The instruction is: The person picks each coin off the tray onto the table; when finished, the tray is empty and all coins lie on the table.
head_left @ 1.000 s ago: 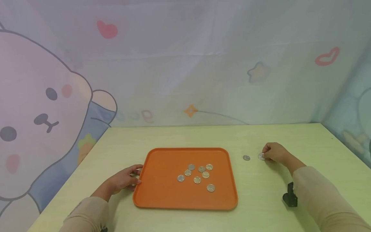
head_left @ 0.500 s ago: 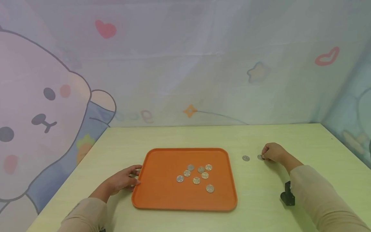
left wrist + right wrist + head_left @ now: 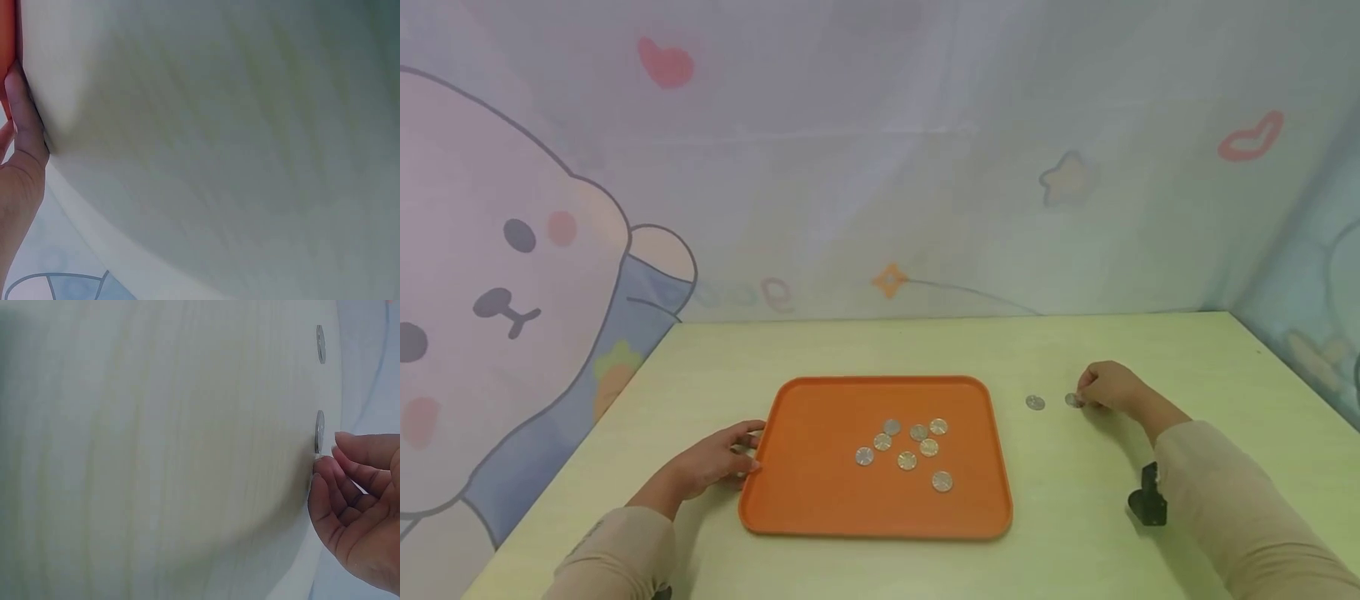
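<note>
An orange tray (image 3: 820, 517) lies on the table, with several silver coins (image 3: 907, 461) scattered over its middle and right. My left hand (image 3: 718, 457) rests against the tray's left rim, fingers fairly straight and the thumb at the edge; in the left wrist view only part of this hand (image 3: 25, 137) shows. To the right of the tray, my right hand (image 3: 1111, 387) has curled fingers at the near edge of a coin (image 3: 319, 431). That coin lies about flat on the table. Another coin (image 3: 1035, 402) lies just left of it, apart from the hand.
The pale wooden table (image 3: 850, 350) extends around the tray. A printed cloth backdrop (image 3: 850, 167) hangs behind its far edge. A black wrist device (image 3: 1148, 496) sticks out below the right sleeve (image 3: 1217, 500).
The coin at my right fingertips looked tilted and brighter a second ago and now lies flatter. My left hand stays at the tray rim. The whole head view has shifted slightly.
</note>
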Tool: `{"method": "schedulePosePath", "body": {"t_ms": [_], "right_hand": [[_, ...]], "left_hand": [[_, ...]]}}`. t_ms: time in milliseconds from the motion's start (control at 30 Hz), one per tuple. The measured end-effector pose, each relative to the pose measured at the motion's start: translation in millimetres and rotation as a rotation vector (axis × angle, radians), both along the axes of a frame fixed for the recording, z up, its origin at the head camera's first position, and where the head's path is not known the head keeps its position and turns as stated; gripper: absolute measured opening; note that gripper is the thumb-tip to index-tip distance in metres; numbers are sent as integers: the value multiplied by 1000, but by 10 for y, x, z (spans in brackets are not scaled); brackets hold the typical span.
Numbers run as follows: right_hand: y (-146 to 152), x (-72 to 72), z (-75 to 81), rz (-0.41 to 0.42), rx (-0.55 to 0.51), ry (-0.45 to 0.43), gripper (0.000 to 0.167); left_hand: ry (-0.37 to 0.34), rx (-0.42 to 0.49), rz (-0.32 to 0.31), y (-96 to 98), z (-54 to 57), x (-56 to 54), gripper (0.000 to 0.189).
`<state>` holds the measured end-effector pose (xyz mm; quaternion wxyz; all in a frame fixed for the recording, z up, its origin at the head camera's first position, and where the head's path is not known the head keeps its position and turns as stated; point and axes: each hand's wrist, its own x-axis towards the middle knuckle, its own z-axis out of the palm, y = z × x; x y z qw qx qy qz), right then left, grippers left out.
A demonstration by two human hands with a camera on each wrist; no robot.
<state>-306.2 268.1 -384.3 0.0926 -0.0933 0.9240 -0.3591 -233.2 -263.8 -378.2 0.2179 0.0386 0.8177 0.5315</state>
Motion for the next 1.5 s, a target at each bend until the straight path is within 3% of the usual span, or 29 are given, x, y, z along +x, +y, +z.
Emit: {"method": "schedulePosePath", "body": {"t_ms": [333, 667, 767, 967, 1200, 1500], "right_hand": [[-97, 73, 156, 41, -121, -9, 27], [-406, 200, 308, 97, -246, 7, 30], [-512, 248, 327, 129, -283, 11, 29], [-704, 395, 361, 191, -349, -17, 27], [-902, 565, 403, 247, -362, -27, 24], [-1102, 666, 346, 312, -408, -72, 25]], "left_hand": [[15, -17, -11, -12, 16, 1, 60], [21, -9, -6, -26, 0, -13, 60], [13, -5, 11, -39, -3, -11, 60], [13, 19, -21, -41, -17, 0, 61], [15, 13, -17, -7, -15, -43, 61], [15, 14, -9, -23, -31, -62, 62]]}}
